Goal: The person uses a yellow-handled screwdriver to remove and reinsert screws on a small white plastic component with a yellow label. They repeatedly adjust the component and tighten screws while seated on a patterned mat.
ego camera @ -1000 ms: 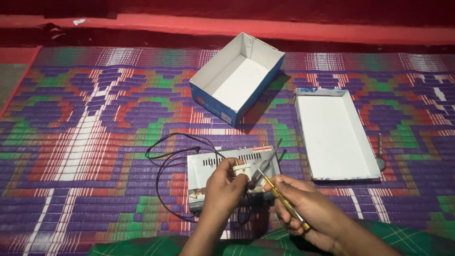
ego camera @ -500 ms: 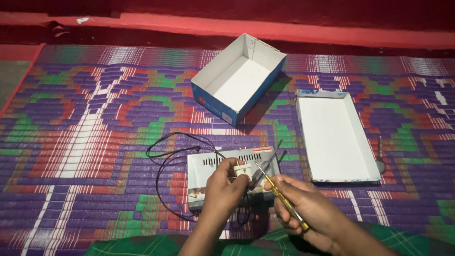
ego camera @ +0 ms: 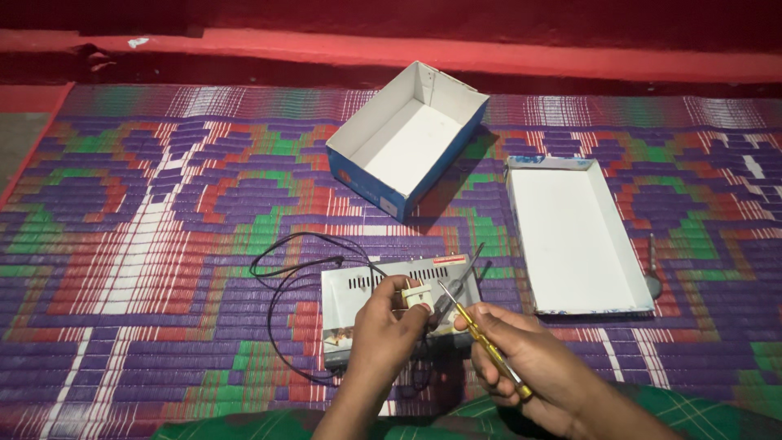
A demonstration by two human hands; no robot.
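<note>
Yellow-handled and slim, the screwdriver point(ego camera: 487, 349) lies slantwise through the right hand point(ego camera: 533, 371), whose grip is pressed together around the handle; the metal tip points up and left toward the small white plug point(ego camera: 415, 297). The left hand point(ego camera: 385, 330) pinches that plug between thumb and fingertips, holding it just above the grey metal device point(ego camera: 358, 293) that rests on the woven mat point(ego camera: 147, 269). The tip looks very near the plug or touching it, though I cannot tell whether it is seated in a screw.

To do this well, I would judge that the plug should be kept firmly pinched and turned so its face is toward the tip, with the left wrist steadied on the device or the knee. The driver wants to meet the plug squarely along its own axis; a slanted tip may slip and jab the holding fingers. Light pressure and slow turning would suit so small a part.

A black cord point(ego camera: 281, 277) loops on the mat left of the device and appears to run from it; it should lie slack so it does not tug the plug. Farther off, a shallow white box lid point(ego camera: 570, 236) lies open to the right, and beyond it a blue box point(ego camera: 407, 143) with a white inside, tipped on its side. A small metal tool point(ego camera: 653, 273) lies just beside the lid's right edge.
</note>
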